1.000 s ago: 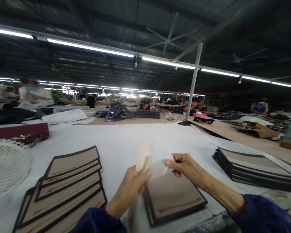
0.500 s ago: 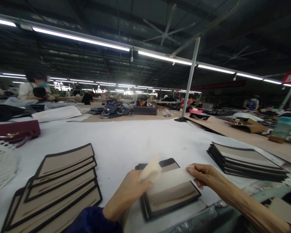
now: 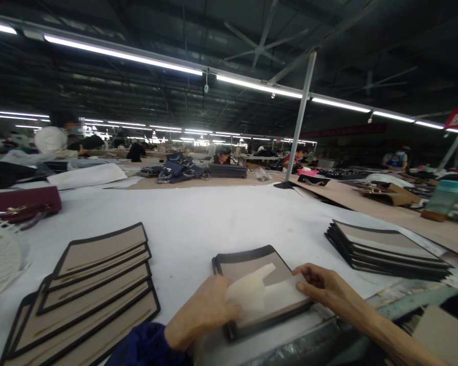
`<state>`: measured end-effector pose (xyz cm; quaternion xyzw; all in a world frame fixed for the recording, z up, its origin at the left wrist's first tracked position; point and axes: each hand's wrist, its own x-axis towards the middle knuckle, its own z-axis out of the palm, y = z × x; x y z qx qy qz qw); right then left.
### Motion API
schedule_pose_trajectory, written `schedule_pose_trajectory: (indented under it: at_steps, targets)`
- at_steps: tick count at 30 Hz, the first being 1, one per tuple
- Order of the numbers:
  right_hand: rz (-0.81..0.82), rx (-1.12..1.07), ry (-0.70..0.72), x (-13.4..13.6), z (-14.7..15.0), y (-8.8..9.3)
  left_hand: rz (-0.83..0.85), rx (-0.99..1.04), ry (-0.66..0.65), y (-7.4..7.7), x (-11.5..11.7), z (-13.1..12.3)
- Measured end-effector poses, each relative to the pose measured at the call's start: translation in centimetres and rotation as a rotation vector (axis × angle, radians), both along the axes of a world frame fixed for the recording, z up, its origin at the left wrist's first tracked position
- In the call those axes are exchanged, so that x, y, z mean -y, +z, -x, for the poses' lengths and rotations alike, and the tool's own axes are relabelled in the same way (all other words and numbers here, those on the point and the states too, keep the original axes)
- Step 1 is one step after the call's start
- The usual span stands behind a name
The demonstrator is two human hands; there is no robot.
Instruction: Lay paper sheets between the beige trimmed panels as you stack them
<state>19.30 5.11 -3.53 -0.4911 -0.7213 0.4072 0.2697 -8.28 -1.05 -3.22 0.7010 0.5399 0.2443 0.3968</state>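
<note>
A beige panel with a black border (image 3: 248, 264) lies on the white table in front of me, on top of a small pile of the same. A thin cream sheet (image 3: 257, 292) rests flat on it. My left hand (image 3: 202, 317) presses on the sheet's left side with its fingers curled over it. My right hand (image 3: 324, 287) holds the sheet's right edge between thumb and fingers. Both sleeves are dark blue.
Several bordered panels (image 3: 91, 290) lie fanned out at the left and another stack (image 3: 385, 249) at the right. A white wire basket (image 3: 0, 259) and a maroon bag (image 3: 21, 203) sit far left. A metal post (image 3: 299, 122) stands behind. Other people work at distant tables.
The cream sheet, held up over the panel a second ago, has come down flat onto it. Both hands lowered with it, and my view shifted slightly to the right.
</note>
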Motion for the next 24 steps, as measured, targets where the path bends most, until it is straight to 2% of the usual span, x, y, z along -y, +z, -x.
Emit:
schedule_pose_trajectory:
  at_steps: [6,11,19,24]
  targets:
    - [-0.062,0.061,-0.018,-0.2,-0.1,-0.2,0.015,-0.024,0.015,0.4,0.3,-0.2]
    - [-0.138,0.13,-0.011,-0.5,-0.2,-0.5,0.024,-0.12,0.055,0.5,0.5,-0.6]
    - [-0.167,0.218,-0.072,0.6,0.5,0.9,0.027,-0.112,0.005,-0.5,-0.2,-0.7]
    - [-0.175,0.237,-0.092,0.9,0.7,0.8,0.045,-0.121,-0.011,-0.3,-0.2,-0.7]
